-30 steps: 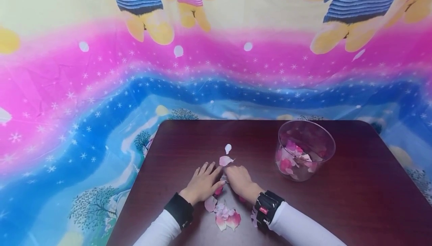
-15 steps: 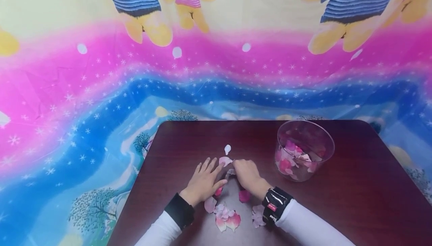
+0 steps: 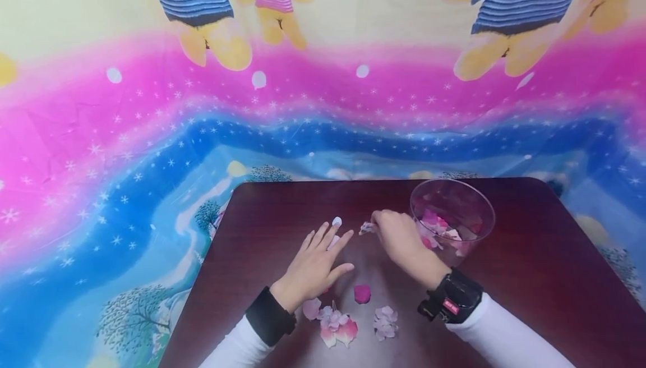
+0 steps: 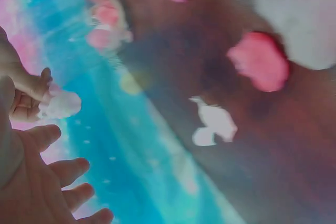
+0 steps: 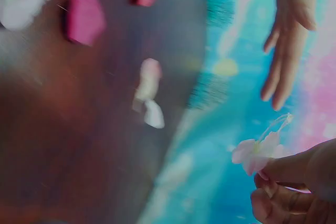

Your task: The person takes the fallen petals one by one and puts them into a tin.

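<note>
My right hand point(image 3: 404, 239) pinches a pale pink blossom point(image 5: 257, 153) between thumb and fingers, thin stems sticking out of it. It hovers just left of a clear bowl point(image 3: 484, 233) that holds pink and white petals. My left hand point(image 3: 313, 270) is spread with straight fingers and holds nothing; in the right wrist view the left hand point(image 5: 291, 40) hangs near the blossom without touching it. Under the left fingers, partly hidden, lie a white petal point(image 3: 336, 221) and a pale pink petal point(image 3: 333, 242).
On the dark table point(image 3: 282, 205), nearer the body, lie a magenta petal point(image 3: 361, 294), a lilac blossom cluster point(image 3: 386, 323), and pink-and-white petals point(image 3: 339, 331) beside a pale petal point(image 3: 311, 308). A printed cloth point(image 3: 323, 87) hangs behind the table.
My right hand has lifted the pale blossom from among the petals and moved right and away, toward the bowl. The left hand has shifted slightly, its fingers still straight.
</note>
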Demonstrator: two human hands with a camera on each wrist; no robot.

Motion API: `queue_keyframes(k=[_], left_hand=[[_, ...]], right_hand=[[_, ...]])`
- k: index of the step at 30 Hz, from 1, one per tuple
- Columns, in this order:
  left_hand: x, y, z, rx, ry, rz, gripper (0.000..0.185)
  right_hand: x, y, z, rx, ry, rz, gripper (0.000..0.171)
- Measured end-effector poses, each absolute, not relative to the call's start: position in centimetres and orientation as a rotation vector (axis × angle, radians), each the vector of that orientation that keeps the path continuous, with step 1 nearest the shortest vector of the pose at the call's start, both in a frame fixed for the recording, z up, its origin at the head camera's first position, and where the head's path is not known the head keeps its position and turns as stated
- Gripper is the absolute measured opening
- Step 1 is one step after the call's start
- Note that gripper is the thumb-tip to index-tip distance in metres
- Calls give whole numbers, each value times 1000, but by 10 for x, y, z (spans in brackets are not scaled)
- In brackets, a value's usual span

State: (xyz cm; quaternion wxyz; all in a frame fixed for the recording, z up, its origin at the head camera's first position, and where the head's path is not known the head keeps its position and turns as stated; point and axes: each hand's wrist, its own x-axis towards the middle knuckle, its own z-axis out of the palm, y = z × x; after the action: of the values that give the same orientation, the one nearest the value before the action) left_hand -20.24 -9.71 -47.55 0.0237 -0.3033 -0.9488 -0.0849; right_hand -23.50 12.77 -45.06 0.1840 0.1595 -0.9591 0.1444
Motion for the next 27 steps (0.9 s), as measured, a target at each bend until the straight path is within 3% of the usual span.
queue_keyframes(k=[10,27], left_hand=[[-197,-70,-439,-1099,-2858,-185,69],[-184,-33,-411,-1283,-2811,-118,72]], right_hand=[[-219,166,-391,408,-2710,389,4],[-203,213,-351,374,-2667,322,7]])
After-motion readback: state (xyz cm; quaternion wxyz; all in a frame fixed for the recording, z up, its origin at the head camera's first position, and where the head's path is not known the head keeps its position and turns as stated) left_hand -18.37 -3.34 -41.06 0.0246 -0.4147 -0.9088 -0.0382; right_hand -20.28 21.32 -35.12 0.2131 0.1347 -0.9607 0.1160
